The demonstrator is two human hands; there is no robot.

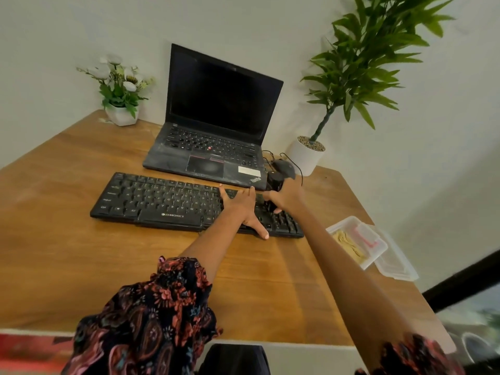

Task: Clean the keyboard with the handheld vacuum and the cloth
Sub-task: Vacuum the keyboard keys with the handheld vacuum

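Black keyboard (167, 201) lies with its long axis along the bench's (67, 253) far edge; the left hand (240, 209) presses flat, fingers spread, on its right half, while the right hand's (286, 197) grip holds the handheld vacuum (276, 182) over its right end.
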